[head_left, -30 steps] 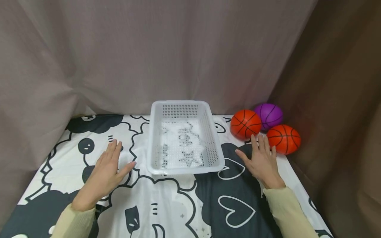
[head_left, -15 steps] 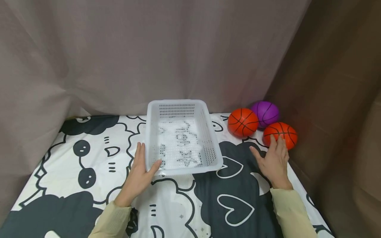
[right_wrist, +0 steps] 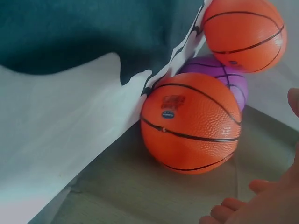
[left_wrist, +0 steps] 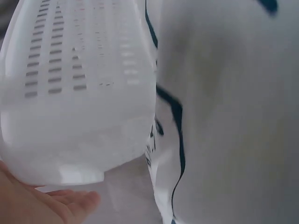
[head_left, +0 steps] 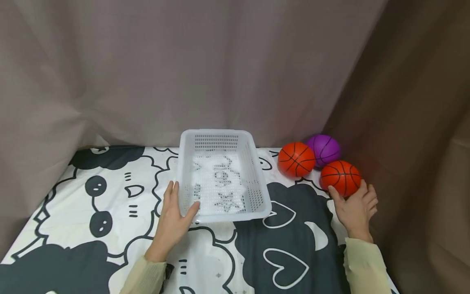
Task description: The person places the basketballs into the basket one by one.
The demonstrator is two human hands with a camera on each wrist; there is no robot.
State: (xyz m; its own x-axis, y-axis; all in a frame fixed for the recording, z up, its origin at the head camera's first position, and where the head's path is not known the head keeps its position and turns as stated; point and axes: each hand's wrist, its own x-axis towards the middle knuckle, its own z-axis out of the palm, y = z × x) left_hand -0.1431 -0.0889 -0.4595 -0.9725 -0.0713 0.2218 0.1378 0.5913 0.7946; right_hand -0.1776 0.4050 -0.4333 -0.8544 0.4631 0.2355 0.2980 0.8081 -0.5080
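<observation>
A white perforated plastic basket (head_left: pixel 224 216) stands on the patterned cloth in the head view. My left hand (head_left: pixel 170 226) is at its near left corner, fingers straight along the outer side and thumb over the rim. In the left wrist view, the hand (left_wrist: pixel 46 205) shows beside the basket wall (left_wrist: pixel 70 116). On the right, my right hand (head_left: pixel 356 210) is at the near right side of an orange toy basketball (head_left: pixel 340 177). The right wrist view shows a gap between the spread fingers (right_wrist: pixel 229 210) and this ball (right_wrist: pixel 191 123).
A second orange basketball (head_left: pixel 295 159) and a purple one (head_left: pixel 324 149) sit behind the nearer ball, close together. Grey-brown curtains (head_left: pixel 161 69) hang behind and along the right. The cloth (head_left: pixel 205 249) ends at a right edge beside the balls.
My left hand has moved right to the basket's corner. The right hand has shifted right, from the balls' front to the nearer orange ball's right side. The balls and basket stay in place.
</observation>
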